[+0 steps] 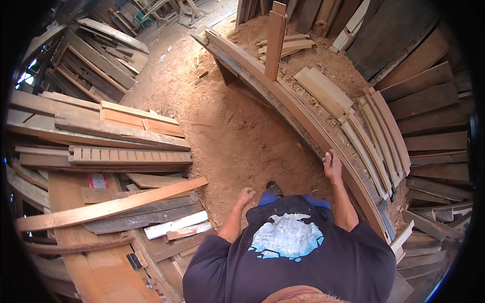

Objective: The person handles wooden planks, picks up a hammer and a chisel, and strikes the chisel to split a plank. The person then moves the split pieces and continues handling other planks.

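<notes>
My right hand point(332, 166) is raised at the near edge of a long, low wooden bench that curves across the view. Its fingers are bent, with a small dark spot between them that I cannot make out. Long reddish-brown boards point(303, 115) lie along the bench top beside this hand; whether it touches them is unclear. My left hand point(246, 196) hangs low over the floor, its fingers curled and nothing showing in them. Farther along the bench, a short upright board point(274, 48) stands against the long boards.
Pale planks point(323, 92) and narrow strips point(386, 136) lie beyond the bench. Stacked timber point(121, 134) and a loose light board point(113, 204) fill the left side. Dark boards point(399, 40) lean at the far right. Sawdust covers the floor point(237, 129); a dark shoe point(273, 188) shows below me.
</notes>
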Action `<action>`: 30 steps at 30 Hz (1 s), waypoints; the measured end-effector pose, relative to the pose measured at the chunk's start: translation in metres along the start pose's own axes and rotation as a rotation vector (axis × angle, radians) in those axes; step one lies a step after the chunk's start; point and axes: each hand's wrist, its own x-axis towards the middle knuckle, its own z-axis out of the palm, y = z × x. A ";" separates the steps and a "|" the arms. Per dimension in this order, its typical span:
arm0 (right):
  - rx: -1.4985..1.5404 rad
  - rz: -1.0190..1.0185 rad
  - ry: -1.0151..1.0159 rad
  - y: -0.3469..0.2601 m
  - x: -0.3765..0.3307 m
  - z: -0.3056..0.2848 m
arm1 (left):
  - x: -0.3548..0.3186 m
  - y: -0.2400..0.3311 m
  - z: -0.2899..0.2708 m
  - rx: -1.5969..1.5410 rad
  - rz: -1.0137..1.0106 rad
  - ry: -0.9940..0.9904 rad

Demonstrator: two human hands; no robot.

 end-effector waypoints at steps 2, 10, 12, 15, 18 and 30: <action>-0.007 -0.014 -0.033 -0.027 0.023 0.028 | 0.025 0.042 -0.058 0.030 0.047 0.024; -0.298 0.021 -0.120 -0.085 0.115 0.077 | 0.130 0.269 -0.150 0.013 0.421 0.194; -0.320 0.027 -0.124 -0.079 0.140 0.092 | 0.158 0.320 -0.158 0.013 0.527 0.203; -0.383 0.033 -0.223 -0.095 0.186 0.119 | 0.206 0.370 -0.176 0.055 0.646 0.221; -0.454 -0.009 -0.314 -0.107 0.220 0.146 | 0.245 0.412 -0.197 0.143 0.707 0.164; -0.547 0.256 -0.425 -0.129 0.287 0.221 | 0.360 0.598 -0.196 0.026 1.079 -0.375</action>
